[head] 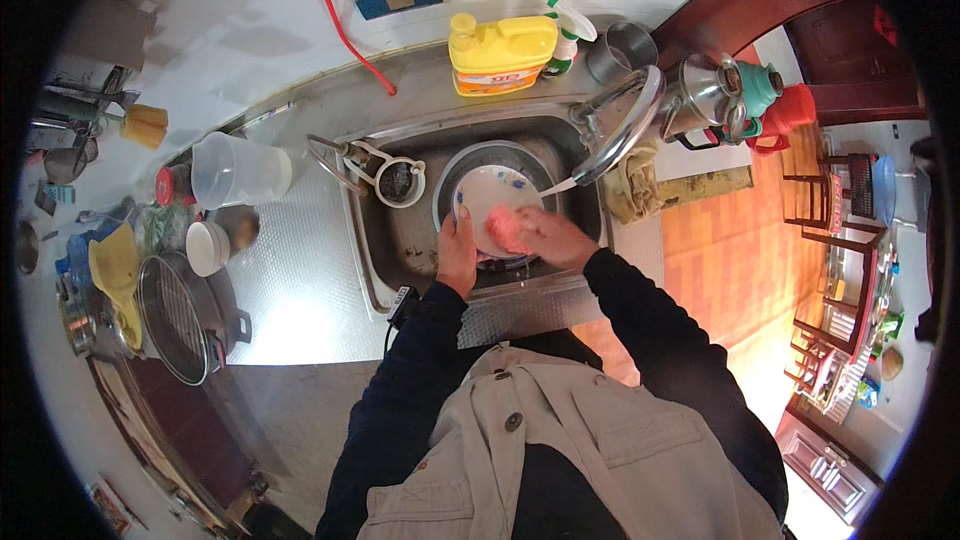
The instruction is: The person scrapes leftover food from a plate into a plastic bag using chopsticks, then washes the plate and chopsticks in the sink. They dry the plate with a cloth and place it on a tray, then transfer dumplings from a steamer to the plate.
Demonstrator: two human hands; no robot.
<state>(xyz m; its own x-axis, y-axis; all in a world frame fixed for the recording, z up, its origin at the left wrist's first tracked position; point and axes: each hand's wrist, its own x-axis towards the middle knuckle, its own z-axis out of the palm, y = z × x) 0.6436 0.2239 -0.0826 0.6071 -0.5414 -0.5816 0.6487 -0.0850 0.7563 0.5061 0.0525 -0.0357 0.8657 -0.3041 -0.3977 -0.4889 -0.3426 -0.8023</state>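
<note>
Over the stainless steel sink [409, 266], my left hand [457, 249] grips the near left rim of a white plate with blue floral marks [480, 191]. My right hand [553, 235] holds a pink scrubbing cloth or mesh [507, 228] against the plate's face; its fingers are blurred. A round metal basin [448, 184] lies under the plate in the sink. Water runs from the curved chrome faucet [641, 116] at the plate's right edge.
A strainer [400, 182] sits at the sink's left. Behind stand a yellow jug [501, 52] and a spray bottle [568, 45]. A crumpled cloth [634, 184] and thermos flasks [697, 90] are right; a clear plastic container [232, 171], white bowls [208, 247] and a steamer pot [180, 315] are left.
</note>
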